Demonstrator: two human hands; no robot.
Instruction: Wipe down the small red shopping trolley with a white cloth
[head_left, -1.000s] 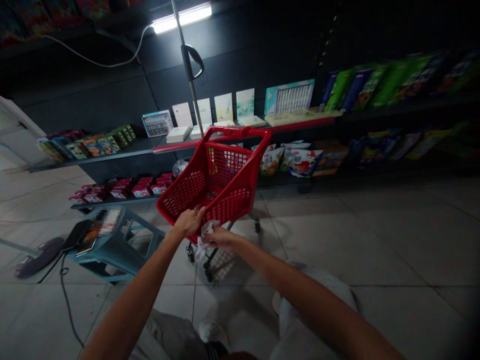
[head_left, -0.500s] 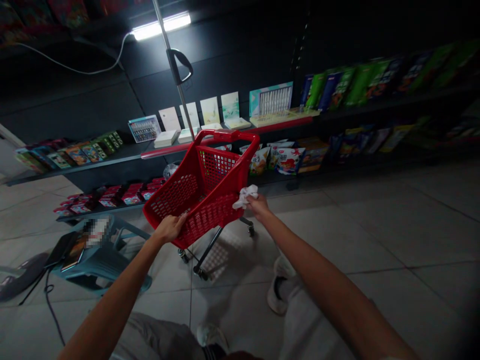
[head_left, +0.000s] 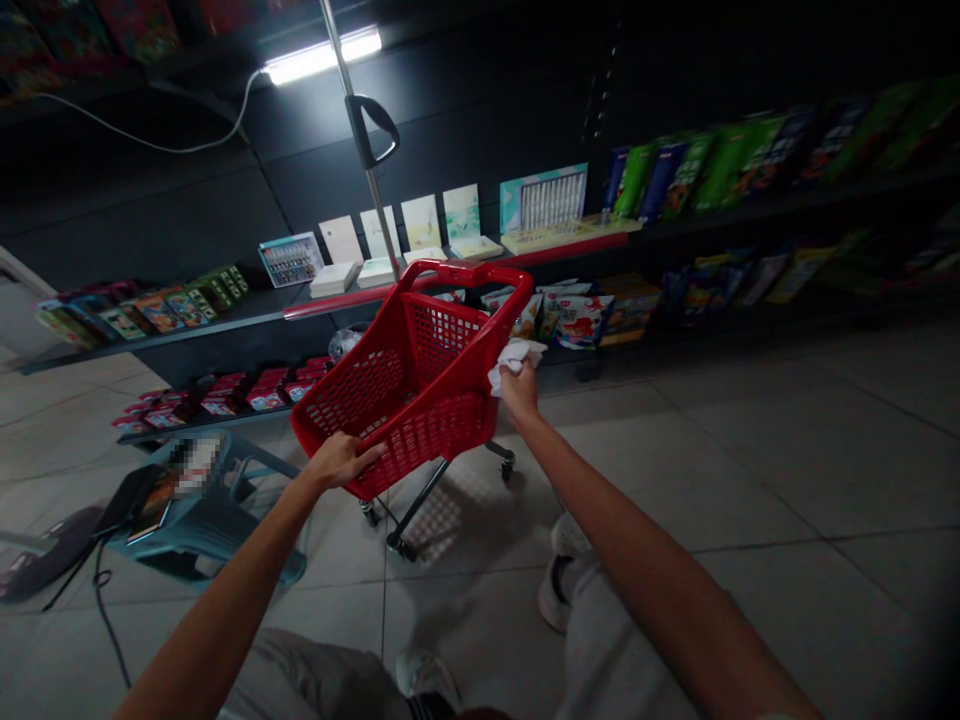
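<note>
A red plastic shopping cart (head_left: 427,430) with perforated sides stands on dark legs with casters in front of me. My left hand (head_left: 343,461) grips the cart's near rim, thumb and fingers around the edge. In my right hand (head_left: 520,390) is a crumpled white cloth (head_left: 517,357), pressed against the side of the cart below its handle end. Fingers of the right hand are partly covered by the cloth. A metal pole (head_left: 379,215) with a black loop grip (head_left: 375,130) rises from behind the cart's handle.
Behind the cart runs a dark shelf (head_left: 262,303) with boxes, booklets and snack bags (head_left: 581,318). A blue-green plastic stool (head_left: 180,535) with things on it stands at the left, a black cable (head_left: 105,615) beside it. A lit tube lamp (head_left: 326,55) hangs above.
My right hand and the white cloth have moved up along the cart's side, slightly right. The cart's handle end has shifted a little to the right. My left hand stays on the rim.
</note>
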